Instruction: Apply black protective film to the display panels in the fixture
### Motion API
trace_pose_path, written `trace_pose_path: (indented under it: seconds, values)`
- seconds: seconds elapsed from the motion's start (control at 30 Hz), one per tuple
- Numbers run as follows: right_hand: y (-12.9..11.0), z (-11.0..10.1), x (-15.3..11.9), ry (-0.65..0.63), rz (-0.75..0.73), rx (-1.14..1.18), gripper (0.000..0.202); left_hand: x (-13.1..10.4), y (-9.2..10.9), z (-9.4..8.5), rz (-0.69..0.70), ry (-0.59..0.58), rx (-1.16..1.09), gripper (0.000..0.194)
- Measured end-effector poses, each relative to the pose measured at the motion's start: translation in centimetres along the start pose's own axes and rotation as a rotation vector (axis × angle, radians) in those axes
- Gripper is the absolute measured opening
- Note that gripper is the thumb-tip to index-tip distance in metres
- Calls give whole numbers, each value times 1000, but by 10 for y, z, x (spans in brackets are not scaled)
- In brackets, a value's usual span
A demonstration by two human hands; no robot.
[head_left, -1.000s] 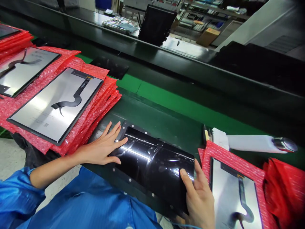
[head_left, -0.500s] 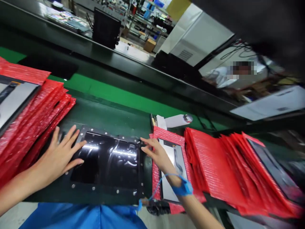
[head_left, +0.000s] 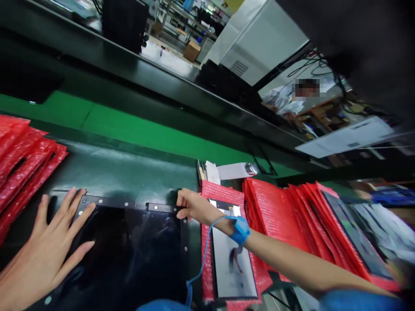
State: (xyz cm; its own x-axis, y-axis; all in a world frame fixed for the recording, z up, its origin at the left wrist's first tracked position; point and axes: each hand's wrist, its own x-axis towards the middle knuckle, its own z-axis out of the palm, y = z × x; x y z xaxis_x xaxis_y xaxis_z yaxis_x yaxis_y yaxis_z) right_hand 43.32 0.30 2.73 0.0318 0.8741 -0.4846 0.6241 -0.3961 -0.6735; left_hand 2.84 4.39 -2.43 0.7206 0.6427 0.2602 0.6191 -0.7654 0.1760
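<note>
A dark, flat display panel (head_left: 129, 246) lies on the bench in a black frame (head_left: 126, 204) dotted with small silver discs. My left hand (head_left: 55, 246) rests with fingers spread over the frame's left side, the fingertips at its upper left corner. At the upper right corner my right hand (head_left: 194, 206) has thumb and fingers pinched together; anything between them is too small to make out. A blue wrist strap (head_left: 240, 231) with a thin cord circles my right wrist. Beneath that forearm, a silver-backed display panel (head_left: 228, 268) lies on a red bubble-wrap bag (head_left: 206, 250).
Red bubble-wrap bags (head_left: 22, 160) are stacked at the left, and more red bags (head_left: 275, 216) lean in a row at the right. A white cylinder with a shiny cap (head_left: 233, 170) lies behind the panels. Across the bench, a person (head_left: 285, 101) is partly visible.
The view has come closer and turned, shifting the bench leftward. My right hand's fingers have drawn together at the frame's upper right corner. Bright reflections on the dark panel have faded. My left hand stays spread.
</note>
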Motion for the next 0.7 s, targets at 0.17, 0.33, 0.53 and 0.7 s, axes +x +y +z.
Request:
trace_pose_path:
  seconds: [0.17,0.33,0.53,0.7]
  values:
    - [6,14,-9,150,4,51,35,7,-2,-4,-3,-3,-33,74]
    - [21,47,-41,389,6,155,43,0,7,-17,5,2,-12,68]
    - [34,81,-119,275,9,266,58,-46,7,-26,63,-128,-129,73]
    - [29,87,-141,105,11,135,111,-56,-5,-33,98,-268,-163,76]
